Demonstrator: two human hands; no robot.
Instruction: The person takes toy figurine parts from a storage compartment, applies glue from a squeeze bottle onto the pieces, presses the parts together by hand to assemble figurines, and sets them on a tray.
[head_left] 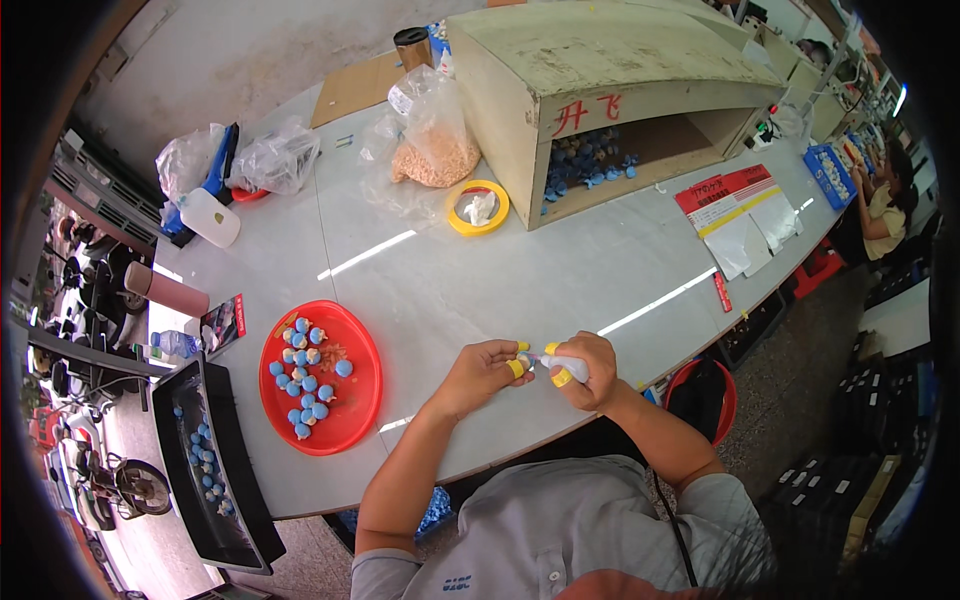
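Over the front of the table, my left hand pinches a small pale and blue piece between fingertips wrapped in yellow covers. What exactly the piece is, I cannot make out. Close beside it, my right hand is closed round a small white squeeze bottle, its tip turned left toward the piece. Yellow covers sit on this hand's fingers too. Left of my hands stands a round red tray with several small blue and cream figures in it.
A black bin with more blue pieces stands at the left edge. Behind are a bag of orange-pink pieces, a yellow ring and a cream cabinet holding blue parts. Papers lie right. Another person sits far right.
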